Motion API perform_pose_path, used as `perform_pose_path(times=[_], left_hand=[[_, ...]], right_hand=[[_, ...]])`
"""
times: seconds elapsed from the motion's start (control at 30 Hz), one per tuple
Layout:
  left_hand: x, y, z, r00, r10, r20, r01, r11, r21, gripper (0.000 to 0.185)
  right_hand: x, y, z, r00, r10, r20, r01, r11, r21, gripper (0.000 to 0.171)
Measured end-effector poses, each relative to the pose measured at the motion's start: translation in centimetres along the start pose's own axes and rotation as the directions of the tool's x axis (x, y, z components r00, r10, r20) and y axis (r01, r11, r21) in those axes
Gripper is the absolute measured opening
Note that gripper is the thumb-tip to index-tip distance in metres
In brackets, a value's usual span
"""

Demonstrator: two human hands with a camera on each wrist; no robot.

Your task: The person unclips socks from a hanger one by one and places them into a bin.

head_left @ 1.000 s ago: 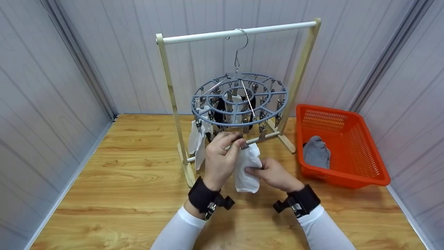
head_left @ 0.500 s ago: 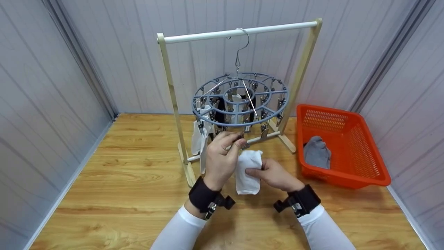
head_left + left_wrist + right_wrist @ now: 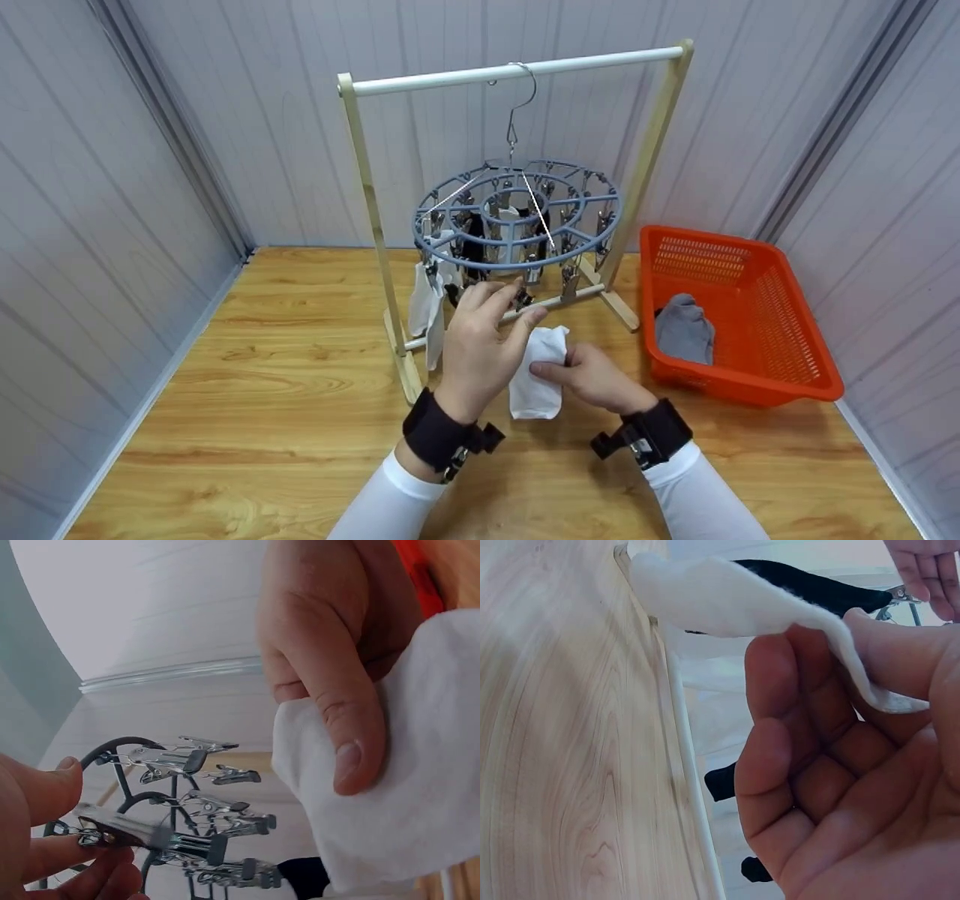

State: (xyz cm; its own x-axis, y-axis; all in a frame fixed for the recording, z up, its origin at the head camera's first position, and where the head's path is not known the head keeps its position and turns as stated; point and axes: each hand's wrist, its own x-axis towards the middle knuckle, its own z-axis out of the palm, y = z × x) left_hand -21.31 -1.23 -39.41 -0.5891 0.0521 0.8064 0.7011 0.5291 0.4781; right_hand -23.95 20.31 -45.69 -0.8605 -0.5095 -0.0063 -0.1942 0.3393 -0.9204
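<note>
My right hand [image 3: 604,381] pinches a white sock [image 3: 536,386] between thumb and fingers, below the front of the round grey clip hanger [image 3: 512,244]. In the left wrist view its thumb presses on the fabric, near the sock's edge. My left hand [image 3: 478,349] is beside the hanger's front rim with thumb and fingers spread apart. A metal clip [image 3: 142,829] hangs between them, its jaws closed and nothing in them; the fingers lie right behind it. The sock is apart from this clip.
White socks [image 3: 427,300] and black socks [image 3: 472,238] hang from other clips. The hanger hooks over the white bar [image 3: 450,77] of a wooden stand [image 3: 660,142]. To the right, an orange basket [image 3: 757,379] holds a grey sock [image 3: 684,330]. Walls enclose the wooden tabletop [image 3: 247,420].
The white sock came down and away from the clip in my right hand. My left thumb and fingers, earlier pinching the clip, have spread apart. The hanger swung slightly.
</note>
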Motion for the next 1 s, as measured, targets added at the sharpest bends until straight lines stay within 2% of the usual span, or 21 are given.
perform_pose_path(times=[0.17,0.3,0.43,0.53,0.6,0.7,0.9,1.0], left_hand=[[0.1,0.5,-0.6,0.997,0.078,-0.022,-0.076,0.994,0.083,0.044],[0.5,0.9,-1.3,0.988,0.140,-0.065,-0.134,0.987,0.083,0.036],[0.9,1.2,-2.1,0.967,0.213,-0.138,-0.206,0.977,0.058,0.023],[1.3,1.3,-2.7,0.949,0.249,-0.194,-0.238,0.968,0.076,0.021],[1.5,1.1,-3.0,0.942,0.257,-0.218,-0.240,0.965,0.102,0.023],[1.7,0.7,-3.3,0.942,0.248,-0.227,-0.222,0.966,0.135,0.028],[1.9,-0.5,-3.7,0.966,0.179,-0.185,-0.136,0.965,0.223,0.040],[1.8,-0.8,-3.8,0.979,0.138,-0.151,-0.095,0.961,0.261,0.043]], right_hand=[[0.0,0.1,-0.1,1.000,0.002,-0.006,-0.002,1.000,-0.002,0.028],[0.0,0.0,-0.1,1.000,0.002,-0.015,-0.002,1.000,0.012,0.030],[0.0,-0.1,-0.1,0.999,0.004,-0.039,-0.004,1.000,0.007,0.030],[0.0,-0.2,-0.1,0.998,0.008,-0.060,-0.008,1.000,0.001,0.029],[-0.1,-0.3,-0.2,0.997,0.009,-0.072,-0.010,1.000,-0.001,0.028],[-0.2,-0.3,-0.3,0.996,0.007,-0.088,-0.007,1.000,-0.005,0.027],[-0.2,-0.6,-0.5,0.993,-0.045,-0.109,0.046,0.999,0.002,0.026],[-0.3,-0.7,-0.7,0.992,-0.044,-0.115,0.046,0.999,0.016,0.027]])
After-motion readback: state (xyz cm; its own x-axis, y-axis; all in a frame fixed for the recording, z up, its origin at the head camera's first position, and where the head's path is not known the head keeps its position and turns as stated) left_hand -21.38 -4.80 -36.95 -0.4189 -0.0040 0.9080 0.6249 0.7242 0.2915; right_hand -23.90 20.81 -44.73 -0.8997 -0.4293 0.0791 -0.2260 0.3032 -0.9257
